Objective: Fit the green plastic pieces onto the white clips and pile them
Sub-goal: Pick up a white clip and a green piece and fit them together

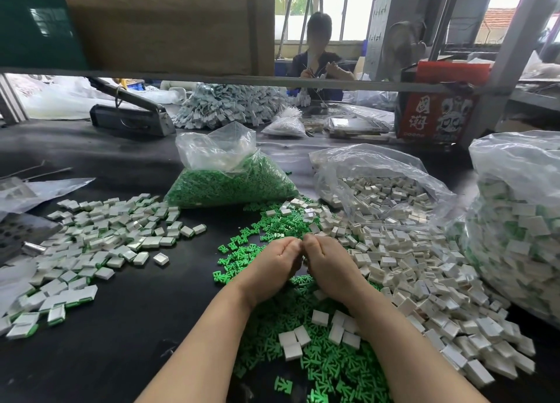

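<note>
My left hand (274, 263) and my right hand (325, 258) meet at their fingertips over the middle of the black table, fingers curled inward. What they pinch is hidden between them. Under and in front of them lies a spread of loose green plastic pieces (321, 360). Loose white clips (424, 269) are heaped to the right. A pile of fitted white clips with green edges (100, 239) lies to the left.
An open bag of green pieces (230, 181) stands behind my hands, an open bag of white clips (381, 190) to its right, and a full bag (515, 227) at the far right. Another person (318, 54) works across the table. A red box (436, 114) stands far right.
</note>
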A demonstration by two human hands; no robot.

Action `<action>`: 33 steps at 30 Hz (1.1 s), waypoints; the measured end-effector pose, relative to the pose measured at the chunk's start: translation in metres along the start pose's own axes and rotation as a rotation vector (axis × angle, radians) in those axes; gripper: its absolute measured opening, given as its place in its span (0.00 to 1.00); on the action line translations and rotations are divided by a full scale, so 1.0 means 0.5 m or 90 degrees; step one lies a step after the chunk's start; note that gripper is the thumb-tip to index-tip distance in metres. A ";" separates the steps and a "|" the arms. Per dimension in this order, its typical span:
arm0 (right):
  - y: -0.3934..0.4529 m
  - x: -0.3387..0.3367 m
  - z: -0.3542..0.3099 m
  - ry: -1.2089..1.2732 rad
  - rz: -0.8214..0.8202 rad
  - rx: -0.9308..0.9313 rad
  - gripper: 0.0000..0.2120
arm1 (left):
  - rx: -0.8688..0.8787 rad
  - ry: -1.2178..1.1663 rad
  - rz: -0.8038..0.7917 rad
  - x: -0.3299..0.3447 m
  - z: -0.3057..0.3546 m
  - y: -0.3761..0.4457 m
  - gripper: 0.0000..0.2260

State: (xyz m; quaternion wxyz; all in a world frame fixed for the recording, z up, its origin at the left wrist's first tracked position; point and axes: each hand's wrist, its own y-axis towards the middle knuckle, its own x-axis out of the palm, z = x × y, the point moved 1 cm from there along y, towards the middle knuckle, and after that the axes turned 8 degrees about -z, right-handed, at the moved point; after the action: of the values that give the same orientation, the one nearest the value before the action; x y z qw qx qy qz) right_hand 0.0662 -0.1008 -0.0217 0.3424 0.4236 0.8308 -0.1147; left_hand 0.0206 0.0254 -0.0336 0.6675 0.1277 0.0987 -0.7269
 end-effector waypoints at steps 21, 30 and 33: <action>0.005 -0.003 0.008 0.039 0.006 -0.030 0.22 | -0.031 -0.057 -0.037 0.002 0.014 -0.006 0.14; 0.002 -0.007 0.009 0.029 -0.032 -0.022 0.21 | -0.062 -0.047 -0.056 -0.001 0.008 -0.008 0.16; 0.000 -0.006 0.012 0.074 -0.025 -0.023 0.21 | -0.050 -0.051 -0.060 0.001 0.003 -0.005 0.15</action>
State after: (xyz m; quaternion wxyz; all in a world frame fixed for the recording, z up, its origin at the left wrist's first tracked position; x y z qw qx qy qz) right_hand 0.0703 -0.1055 -0.0238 0.2989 0.4073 0.8591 -0.0816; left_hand 0.0178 0.0245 -0.0322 0.6407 0.0672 0.1059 -0.7575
